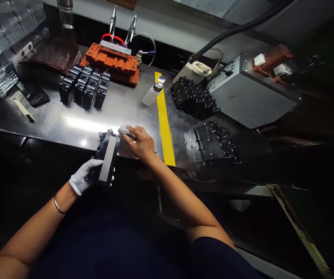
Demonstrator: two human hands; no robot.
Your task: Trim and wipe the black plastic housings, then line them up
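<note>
My left hand [82,177], in a white glove, grips a black moulded part [104,145] over the front edge of the bench. A flat grey metal strip [109,158] runs along the part's upward face. My bare right hand [142,143] pinches a crumpled white cloth [124,129] just right of the part's far end. Whether the cloth touches the part I cannot tell. Beyond the hands, a translucent bottle [151,96] with a metal top stands on the bench, beside a yellow tape strip [165,124].
Black parts [84,87] stand in a row before an orange fixture [113,62] with upright handles. More black parts [194,97] sit right of the tape, near a grey metal box [252,93]. A cutter knife [24,109] and a dark phone [36,95] lie left.
</note>
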